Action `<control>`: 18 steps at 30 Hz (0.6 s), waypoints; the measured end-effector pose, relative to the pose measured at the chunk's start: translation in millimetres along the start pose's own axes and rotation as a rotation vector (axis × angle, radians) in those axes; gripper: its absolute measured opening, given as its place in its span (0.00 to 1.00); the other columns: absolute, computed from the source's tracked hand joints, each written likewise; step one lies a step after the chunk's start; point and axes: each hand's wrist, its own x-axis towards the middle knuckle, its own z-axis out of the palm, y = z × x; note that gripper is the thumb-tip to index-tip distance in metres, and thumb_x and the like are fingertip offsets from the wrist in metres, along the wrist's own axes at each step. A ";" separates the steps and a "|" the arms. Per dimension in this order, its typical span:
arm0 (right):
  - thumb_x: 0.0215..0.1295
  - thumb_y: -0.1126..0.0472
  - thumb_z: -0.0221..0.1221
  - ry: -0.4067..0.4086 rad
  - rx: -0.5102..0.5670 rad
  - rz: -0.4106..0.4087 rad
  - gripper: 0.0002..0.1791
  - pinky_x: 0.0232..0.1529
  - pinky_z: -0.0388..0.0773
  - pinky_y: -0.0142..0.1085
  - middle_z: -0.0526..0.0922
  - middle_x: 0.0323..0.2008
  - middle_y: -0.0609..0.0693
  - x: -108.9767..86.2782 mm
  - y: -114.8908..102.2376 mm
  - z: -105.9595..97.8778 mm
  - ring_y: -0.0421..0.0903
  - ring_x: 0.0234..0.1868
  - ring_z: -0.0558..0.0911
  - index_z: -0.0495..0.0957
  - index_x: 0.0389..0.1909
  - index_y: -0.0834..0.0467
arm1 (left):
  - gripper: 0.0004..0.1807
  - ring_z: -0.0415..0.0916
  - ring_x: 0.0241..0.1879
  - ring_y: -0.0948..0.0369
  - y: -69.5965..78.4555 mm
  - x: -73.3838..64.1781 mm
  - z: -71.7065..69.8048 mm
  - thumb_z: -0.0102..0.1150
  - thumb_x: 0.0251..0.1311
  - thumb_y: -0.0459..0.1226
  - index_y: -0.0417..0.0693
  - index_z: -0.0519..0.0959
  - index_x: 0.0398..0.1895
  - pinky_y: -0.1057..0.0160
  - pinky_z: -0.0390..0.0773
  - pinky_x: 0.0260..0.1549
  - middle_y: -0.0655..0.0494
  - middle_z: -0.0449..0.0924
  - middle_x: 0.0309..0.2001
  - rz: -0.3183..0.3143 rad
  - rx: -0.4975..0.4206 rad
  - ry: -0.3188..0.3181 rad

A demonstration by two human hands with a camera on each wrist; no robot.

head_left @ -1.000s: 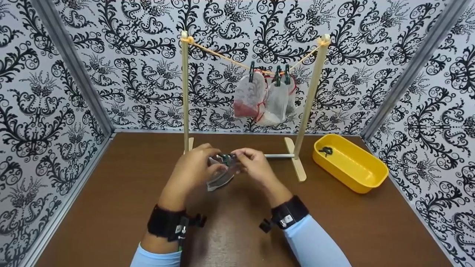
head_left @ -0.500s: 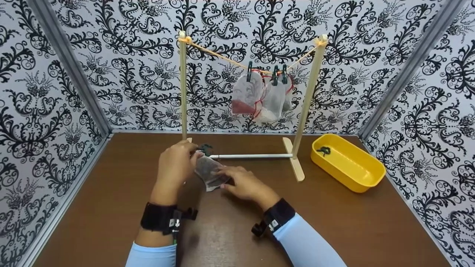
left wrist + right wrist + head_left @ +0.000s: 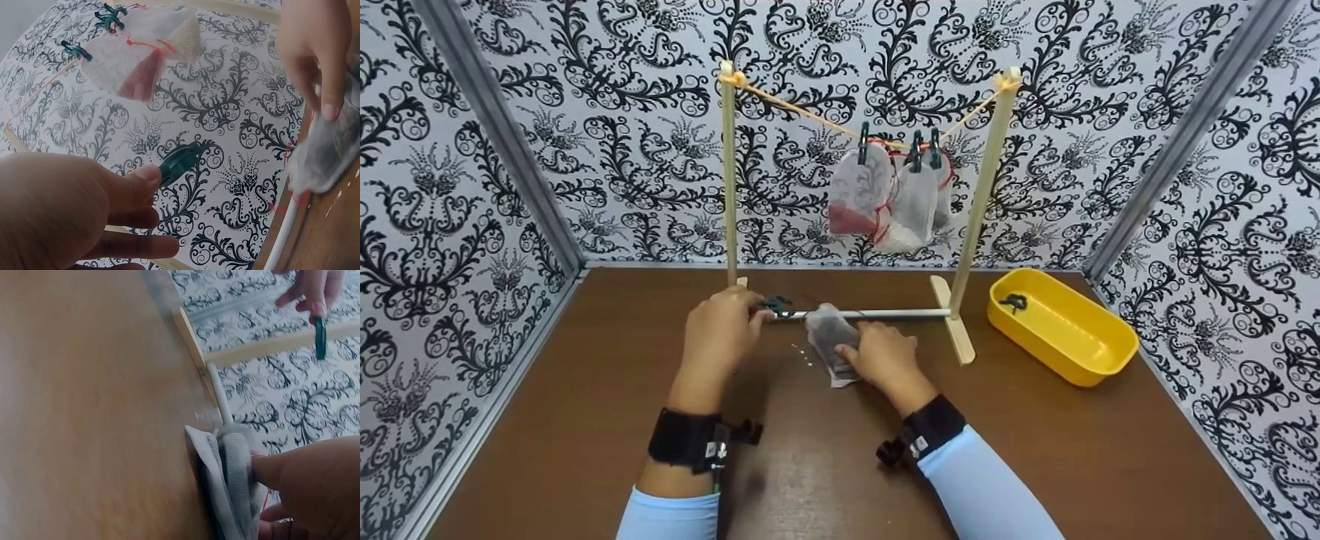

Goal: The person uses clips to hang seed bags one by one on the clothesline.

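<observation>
Two hands are busy in front of me: the left hand (image 3: 724, 326) pinches a green clip (image 3: 181, 163) between thumb and fingers, while the right hand (image 3: 889, 352) grips a mesh pouch (image 3: 832, 337), thumb on its near face. The pouch sits between the hands, just inside the right one, over the near side of the white rod (image 3: 896, 313). I'd judge it light, limp and not very slippery, its dark filling likely to slump; the thin mesh could snag, so a broad hold across the gathered top seems best. The clip looks stiff and springy, best squeezed at its handles. The right fingers behind the pouch are partly hidden, and I can't tell whether its lower edge touches the counter (image 3: 810, 465). What fills it is unclear through the mesh, and the red cord (image 3: 301, 198) near it is blurred.
</observation>
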 end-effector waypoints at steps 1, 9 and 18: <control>0.75 0.32 0.69 -0.011 -0.001 0.027 0.33 0.67 0.79 0.73 0.92 0.62 0.60 1.6 3.2 -1.5 0.65 0.62 0.90 0.88 0.61 0.55 | 0.14 0.93 0.48 0.37 0.1 0.1 0.4 0.78 0.71 0.42 0.45 0.93 0.53 0.35 0.91 0.47 0.44 0.94 0.53 -0.002 0.002 -0.004; 0.62 0.43 0.80 -0.054 0.238 0.059 0.22 0.47 0.88 0.53 0.92 0.41 0.54 12.3 32.0 -12.4 0.54 0.44 0.89 0.88 0.39 0.57 | 0.13 0.93 0.48 0.35 0.5 -0.1 2.1 0.77 0.72 0.41 0.44 0.93 0.53 0.34 0.91 0.46 0.45 0.94 0.51 0.003 0.019 0.008; 0.50 0.66 0.75 -0.060 0.592 -0.049 0.16 0.42 0.81 0.38 0.83 0.36 0.51 18.9 41.9 -15.3 0.49 0.42 0.81 0.78 0.36 0.56 | 0.13 0.92 0.49 0.35 0.8 -0.4 1.7 0.76 0.72 0.40 0.44 0.93 0.53 0.33 0.90 0.47 0.45 0.94 0.53 -0.013 0.005 0.004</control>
